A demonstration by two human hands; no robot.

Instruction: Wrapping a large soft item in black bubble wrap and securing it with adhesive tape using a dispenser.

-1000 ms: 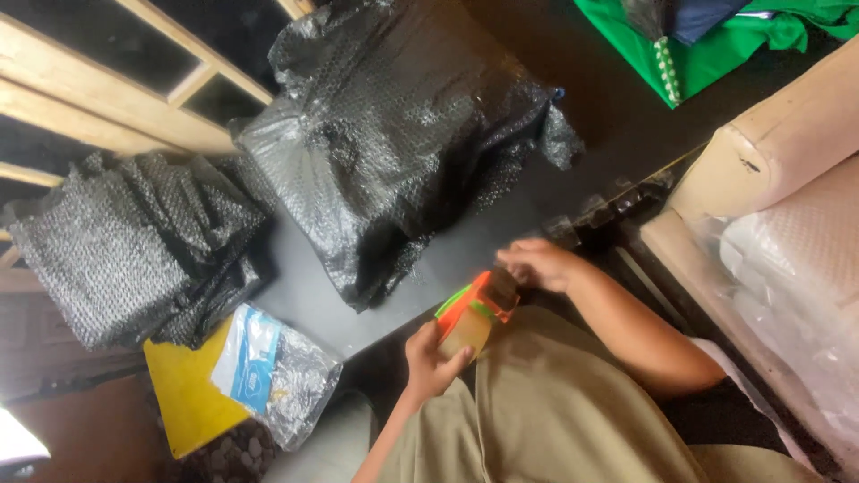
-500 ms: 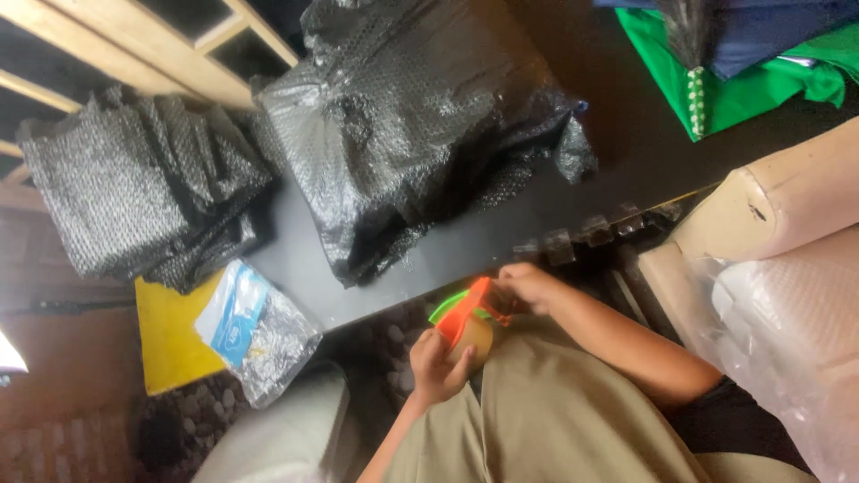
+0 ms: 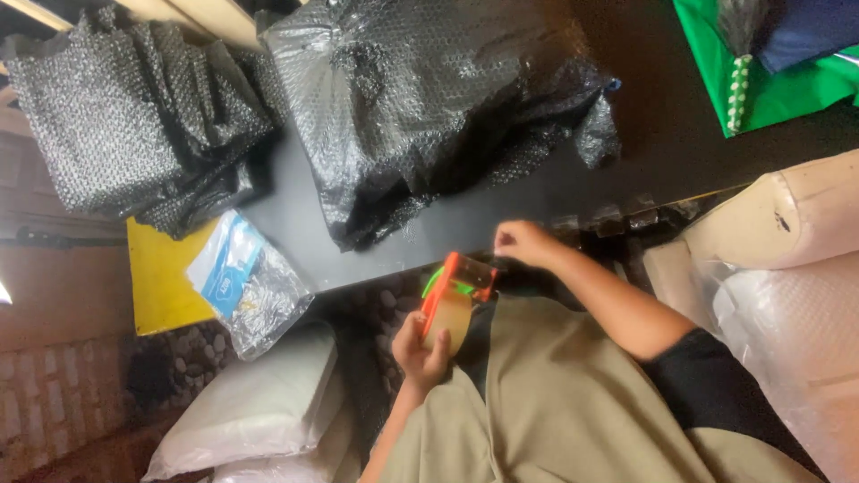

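Between the hands, over the person's lap, sits an orange tape dispenser (image 3: 455, 300) with a roll of tan tape in it. The left hand (image 3: 420, 351) is closed around the dispenser's lower end, below the roll. The right hand (image 3: 523, 241) is pinched shut at the dispenser's upper end, its fingertips seeming to hold the loose end of the tape near the cutter; the tape itself is too thin to make out, so I cannot be sure. The hands are a little apart, joined only by the dispenser.

As to progress, the work looks early: a strip seems to be getting started, and I see no strip yet laid on anything. Just beyond the right hand, on the dark surface (image 3: 644, 152), lies a big bundle in black bubble wrap (image 3: 429, 107), not visibly taped from here. Past the left hand, farther out, is a second black bundle (image 3: 125, 116), and nearer that hand a clear bag with a blue and white label (image 3: 246, 282) resting partly on a yellow sheet (image 3: 161, 277). White pillows (image 3: 250, 407) lie below it.
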